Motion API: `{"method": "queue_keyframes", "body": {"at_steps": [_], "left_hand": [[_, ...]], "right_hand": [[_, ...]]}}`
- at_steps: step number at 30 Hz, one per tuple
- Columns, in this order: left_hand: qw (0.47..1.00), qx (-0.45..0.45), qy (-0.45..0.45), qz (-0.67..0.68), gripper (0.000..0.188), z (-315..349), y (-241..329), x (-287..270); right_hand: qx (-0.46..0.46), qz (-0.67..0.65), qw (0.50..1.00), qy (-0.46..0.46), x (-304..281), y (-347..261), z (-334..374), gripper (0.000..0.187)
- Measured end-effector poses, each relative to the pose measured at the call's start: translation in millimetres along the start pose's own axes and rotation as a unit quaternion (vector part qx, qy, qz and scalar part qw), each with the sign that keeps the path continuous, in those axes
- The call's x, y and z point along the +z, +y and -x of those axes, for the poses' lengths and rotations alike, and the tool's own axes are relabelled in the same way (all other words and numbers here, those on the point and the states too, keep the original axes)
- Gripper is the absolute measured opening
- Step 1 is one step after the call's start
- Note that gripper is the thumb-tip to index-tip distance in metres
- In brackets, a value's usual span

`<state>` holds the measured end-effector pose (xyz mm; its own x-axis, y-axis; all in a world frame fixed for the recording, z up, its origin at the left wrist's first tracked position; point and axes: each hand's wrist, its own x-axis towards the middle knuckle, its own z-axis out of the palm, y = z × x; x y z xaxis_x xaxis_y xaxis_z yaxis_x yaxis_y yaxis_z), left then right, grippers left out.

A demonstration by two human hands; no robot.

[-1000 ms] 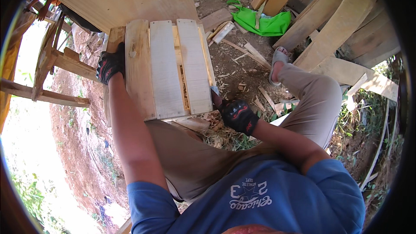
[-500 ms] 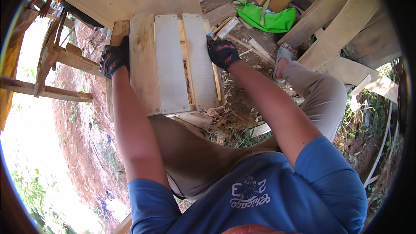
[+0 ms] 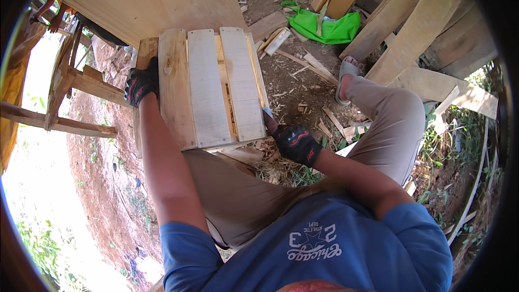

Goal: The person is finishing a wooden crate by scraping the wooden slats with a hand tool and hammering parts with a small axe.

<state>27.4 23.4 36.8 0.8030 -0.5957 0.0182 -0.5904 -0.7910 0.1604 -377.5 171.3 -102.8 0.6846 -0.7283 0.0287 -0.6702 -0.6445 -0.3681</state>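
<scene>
A slatted wooden box, its top made of 3 pale boards with gaps between them, is in front of me at left of centre. My left hand, in a black glove with red marks, grips the box's left side; its fingertips are partly hidden. Gloved the same way, my right hand is closed at the box's near right corner. A small blue-grey flat piece, possibly sandpaper, is pinched between its fingers against the edge of the right-hand board.
Beyond the box stands a large plywood panel. A green bag lies on the dirt floor among wood scraps and shavings. Long planks lean at the right. Rough timber rails are at the left. My sandalled foot is right of the box.
My right hand has slid toward me along the box's right edge, from near the far end to the near corner. The left hand keeps its hold. The view has shifted slightly.
</scene>
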Motion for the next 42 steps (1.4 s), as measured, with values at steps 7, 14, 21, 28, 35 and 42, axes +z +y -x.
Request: {"method": "queue_keyframes", "body": {"at_steps": [7, 14, 21, 28, 35, 42], "left_hand": [[0.999, 0.007, 0.04, 0.016, 0.093, 9.4, 3.5, 1.4], [1.0, 0.004, 0.027, 0.012, 0.094, 8.7, 1.8, 0.3], [0.999, 0.009, 0.044, 0.01, 0.092, 21.7, 12.1, -5.0], [0.999, 0.013, 0.045, 0.008, 0.094, 26.0, 28.1, -3.2], [1.0, -0.001, 0.016, 0.017, 0.1, 12.2, 7.7, -7.4], [0.999, 0.003, 0.043, 0.019, 0.092, 17.4, 12.3, -7.7]], "right_hand": [[0.01, 0.117, 0.984, 0.133, 23.5, 18.6, -29.0, 0.052], [0.072, 0.06, 0.985, 0.142, 19.4, 79.0, -141.5, 0.024], [0.141, 0.04, 0.987, 0.071, -7.2, 114.7, -211.9, 0.045], [0.096, 0.036, 0.986, 0.132, 27.5, 113.8, -149.3, 0.049], [-0.017, 0.043, 0.999, 0.026, 13.0, 30.9, -23.5, 0.06], [-0.005, 0.048, 0.998, 0.038, 8.7, 15.6, -18.8, 0.061]]}}
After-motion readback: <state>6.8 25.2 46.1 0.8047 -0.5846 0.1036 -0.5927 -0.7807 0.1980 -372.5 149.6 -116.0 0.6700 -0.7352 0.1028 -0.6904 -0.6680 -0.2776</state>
